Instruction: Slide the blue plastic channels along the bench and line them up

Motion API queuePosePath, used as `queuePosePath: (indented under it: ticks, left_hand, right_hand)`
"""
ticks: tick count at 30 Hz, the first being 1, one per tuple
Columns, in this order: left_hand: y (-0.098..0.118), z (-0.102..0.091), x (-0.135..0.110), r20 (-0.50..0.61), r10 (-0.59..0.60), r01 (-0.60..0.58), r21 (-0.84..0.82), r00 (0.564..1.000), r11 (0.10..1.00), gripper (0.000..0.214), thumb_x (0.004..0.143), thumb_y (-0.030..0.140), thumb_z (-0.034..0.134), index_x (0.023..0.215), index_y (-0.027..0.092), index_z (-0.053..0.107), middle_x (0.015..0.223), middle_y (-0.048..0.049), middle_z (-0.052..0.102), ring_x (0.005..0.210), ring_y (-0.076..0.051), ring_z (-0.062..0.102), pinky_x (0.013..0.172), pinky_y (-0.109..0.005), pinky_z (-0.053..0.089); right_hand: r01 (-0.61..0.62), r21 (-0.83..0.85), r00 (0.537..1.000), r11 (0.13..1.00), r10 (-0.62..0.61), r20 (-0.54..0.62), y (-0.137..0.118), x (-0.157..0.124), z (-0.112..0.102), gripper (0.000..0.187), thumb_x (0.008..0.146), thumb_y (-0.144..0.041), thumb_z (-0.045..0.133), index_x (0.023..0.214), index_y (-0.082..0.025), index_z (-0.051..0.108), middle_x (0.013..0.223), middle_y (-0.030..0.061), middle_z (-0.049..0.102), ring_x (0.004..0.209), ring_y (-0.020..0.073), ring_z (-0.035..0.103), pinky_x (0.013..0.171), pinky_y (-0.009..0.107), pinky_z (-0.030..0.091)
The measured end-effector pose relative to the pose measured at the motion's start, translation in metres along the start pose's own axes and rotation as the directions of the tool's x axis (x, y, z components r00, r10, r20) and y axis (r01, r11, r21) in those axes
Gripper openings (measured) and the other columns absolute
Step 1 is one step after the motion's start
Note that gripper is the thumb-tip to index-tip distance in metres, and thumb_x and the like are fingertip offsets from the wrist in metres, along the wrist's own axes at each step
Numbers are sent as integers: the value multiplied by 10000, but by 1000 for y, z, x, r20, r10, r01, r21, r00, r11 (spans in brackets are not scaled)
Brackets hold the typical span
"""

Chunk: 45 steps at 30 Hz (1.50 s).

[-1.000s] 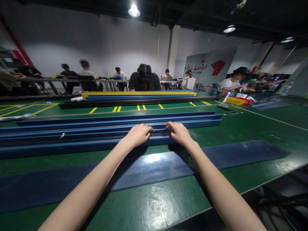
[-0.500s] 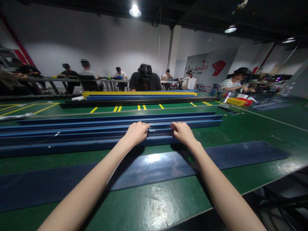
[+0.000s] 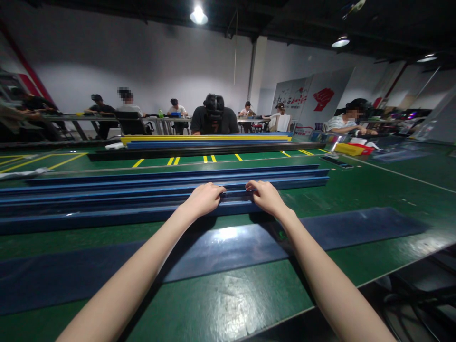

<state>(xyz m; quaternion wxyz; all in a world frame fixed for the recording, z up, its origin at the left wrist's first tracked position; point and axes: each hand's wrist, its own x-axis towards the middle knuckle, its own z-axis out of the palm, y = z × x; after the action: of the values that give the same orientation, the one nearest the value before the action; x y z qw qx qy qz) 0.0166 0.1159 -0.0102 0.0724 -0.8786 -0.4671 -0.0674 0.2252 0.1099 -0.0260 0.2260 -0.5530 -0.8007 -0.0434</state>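
Long blue channel rails lie side by side across the green table. My left hand rests on the nearest rail with its fingers curled over the top edge. My right hand grips the same rail a little to the right, fingers curled over it too. A dark blue flat strip lies on the table under my forearms, between me and the rails.
Further back lie a black rail and a stack of yellow and blue rails. A person in black sits behind that stack, and other people sit at tables along the wall. A yellow and red tray stands at the right.
Both hands slid slightly apart and then back together along the nearest rail; they hold the same rail throughout.
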Motion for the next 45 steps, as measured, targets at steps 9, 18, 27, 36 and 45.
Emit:
queuePosePath:
  ticks: [9, 18, 27, 36, 45]
  left_hand:
    - [2, -8, -2, -26, -102, 105, 164, 994, 981, 323, 769, 131, 361, 985, 203, 590, 900, -81, 649, 867, -214, 586, 700, -296, 438]
    - [4, -5, -2, -65, -37, 44, 107, 997, 993, 308, 772, 114, 375, 988, 202, 578, 984, -48, 628, 938, -191, 538, 760, -275, 432]
    - [8, 5, 0, -46, 110, -111, -24, 993, 994, 373, 788, 119, 370, 1109, 200, 542, 1106, -44, 595, 1013, -188, 514, 842, -290, 421]
    - [4, 0, 0, -27, 46, -46, -9, 999, 999, 364, 766, 104, 374, 1044, 227, 574, 1032, -40, 625, 963, -185, 548, 795, -280, 434]
    - [0, -7, -2, -41, -63, 67, 127, 997, 990, 304, 755, 113, 378, 952, 203, 593, 921, -64, 651, 907, -216, 566, 713, -294, 440]
  right_hand:
    - [-173, -201, 985, 964, 164, -61, 2, -1, -8, 254, 755, -139, 405, 886, -215, 608, 829, 35, 673, 800, 161, 588, 692, 241, 346]
    - [-76, -98, 997, 992, 75, -9, 4, -1, -4, 284, 718, -95, 399, 892, -188, 603, 832, 38, 669, 806, 155, 577, 735, 242, 335]
    - [67, 34, 997, 997, -68, 29, 0, 1, 3, 341, 704, -53, 380, 934, -195, 587, 913, 24, 660, 869, 154, 556, 780, 257, 318]
    - [-187, -121, 980, 975, 176, -96, 6, 0, -4, 247, 731, -116, 404, 829, -201, 614, 786, 30, 677, 791, 157, 582, 782, 282, 276]
    - [-242, -154, 970, 958, 233, -69, 10, 0, -5, 260, 726, -129, 400, 827, -203, 627, 789, 42, 678, 791, 162, 587, 773, 284, 277]
